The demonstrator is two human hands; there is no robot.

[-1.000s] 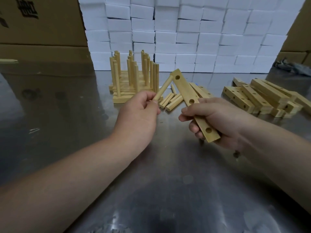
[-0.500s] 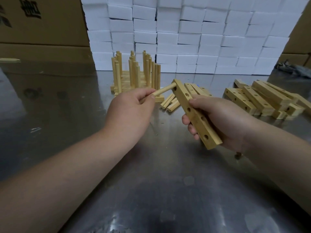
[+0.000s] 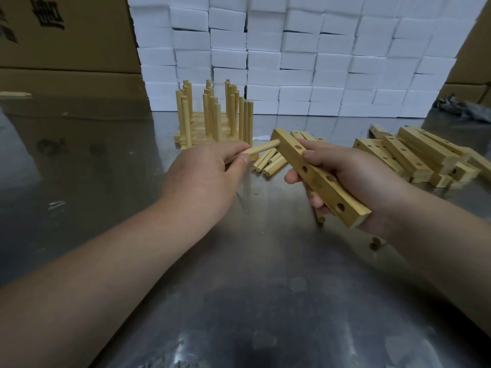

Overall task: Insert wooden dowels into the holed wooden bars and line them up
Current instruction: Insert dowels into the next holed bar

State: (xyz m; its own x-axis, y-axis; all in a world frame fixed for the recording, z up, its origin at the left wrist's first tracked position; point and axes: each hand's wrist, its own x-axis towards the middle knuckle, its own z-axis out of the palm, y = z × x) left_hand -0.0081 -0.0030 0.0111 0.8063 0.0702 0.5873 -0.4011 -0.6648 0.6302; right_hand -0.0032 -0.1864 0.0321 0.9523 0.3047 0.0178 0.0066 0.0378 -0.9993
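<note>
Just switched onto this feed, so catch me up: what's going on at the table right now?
A person is assembling dowel racks on a metal table. The right hand grips a holed bar, and the left hand pinches a dowel with its tip at the bar's far end; whether it has entered a hole is unclear. Finished bars with upright dowels stand behind, with loose dowels and a pile of bars nearby.

Dim, flat light. Table point(image 3: 79, 208) shows dull glare at 6 o'clock and mirrors boxes point(image 3: 66, 49) at 10. White wall point(image 3: 292, 62) brightest at 12. Left hand point(image 3: 202, 179), right hand point(image 3: 358, 181) sharp; edges bow.
</note>
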